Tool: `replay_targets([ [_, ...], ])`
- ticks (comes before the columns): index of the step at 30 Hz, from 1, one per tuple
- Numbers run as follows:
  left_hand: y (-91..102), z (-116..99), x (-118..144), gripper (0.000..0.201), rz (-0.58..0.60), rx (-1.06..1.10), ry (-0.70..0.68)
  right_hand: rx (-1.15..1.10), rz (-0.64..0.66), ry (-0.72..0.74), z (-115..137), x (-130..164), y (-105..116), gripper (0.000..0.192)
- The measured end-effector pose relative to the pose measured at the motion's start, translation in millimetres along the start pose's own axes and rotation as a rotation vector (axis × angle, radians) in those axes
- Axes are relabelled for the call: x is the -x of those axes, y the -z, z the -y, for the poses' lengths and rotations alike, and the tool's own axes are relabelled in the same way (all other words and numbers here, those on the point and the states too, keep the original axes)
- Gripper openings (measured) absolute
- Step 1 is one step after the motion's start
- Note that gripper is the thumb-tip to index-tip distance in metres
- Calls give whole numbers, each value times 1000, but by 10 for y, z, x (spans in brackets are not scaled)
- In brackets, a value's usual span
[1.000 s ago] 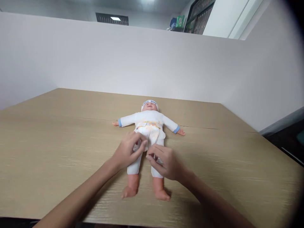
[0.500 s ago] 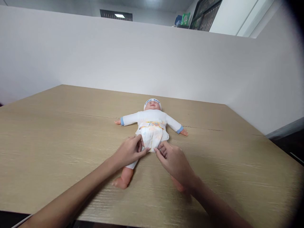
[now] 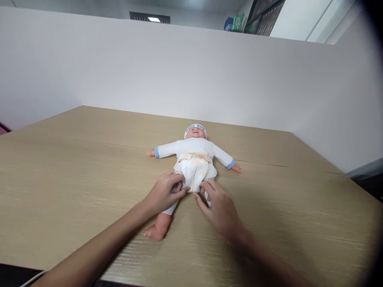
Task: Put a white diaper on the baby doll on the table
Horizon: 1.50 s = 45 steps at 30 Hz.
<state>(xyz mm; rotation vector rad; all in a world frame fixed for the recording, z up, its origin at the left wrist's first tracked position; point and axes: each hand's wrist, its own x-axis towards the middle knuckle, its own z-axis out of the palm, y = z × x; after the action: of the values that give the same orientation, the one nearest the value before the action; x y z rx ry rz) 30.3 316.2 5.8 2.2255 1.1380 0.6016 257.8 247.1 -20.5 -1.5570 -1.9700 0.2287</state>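
A baby doll (image 3: pixel 194 150) in a white long-sleeved top and a cap lies on its back on the wooden table (image 3: pixel 74 167), head pointing away from me. A white diaper (image 3: pixel 196 171) with a yellow waistband covers its hips. My left hand (image 3: pixel 163 194) pinches the diaper's lower left edge at the doll's thigh. On the other side, my right hand (image 3: pixel 220 211) grips the diaper's lower right edge and hides the doll's right-side leg. One bare foot (image 3: pixel 154 232) shows below my left hand.
White partition walls (image 3: pixel 167 75) close off the table at the back and right. The table's near edge runs along the bottom of the view. A dark floor area (image 3: pixel 369 183) shows past the table's right corner.
Both hands moved up from the doll's thighs to the diaper's bottom edge and took hold of it. The doll's legs spread apart, and my right hand now covers one leg.
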Motion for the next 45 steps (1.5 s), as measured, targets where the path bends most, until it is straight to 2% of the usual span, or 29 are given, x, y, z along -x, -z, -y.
replay_targets([
  [6, -16, 44, 30, 28, -75, 81, -82, 6, -16, 30, 33, 49, -33, 22],
  [15, -26, 58, 31, 21, -80, 74, -132, -53, 36, -8, 68, 49, -15, 29],
  [21, 6, 65, -5, 28, -32, 77, -131, -101, 112, -49, 90, 39, 46, 30],
  [30, 17, 65, 6, 30, -16, 65, -101, -107, 47, -25, 86, 48, 15, 31],
  [40, 27, 43, 21, 28, -9, 113, -104, -125, 130, -66, 103, 50, 134, 33],
  [45, 19, 49, 18, 28, -14, 114, -101, -86, 92, -42, 108, 64, 132, 31],
])
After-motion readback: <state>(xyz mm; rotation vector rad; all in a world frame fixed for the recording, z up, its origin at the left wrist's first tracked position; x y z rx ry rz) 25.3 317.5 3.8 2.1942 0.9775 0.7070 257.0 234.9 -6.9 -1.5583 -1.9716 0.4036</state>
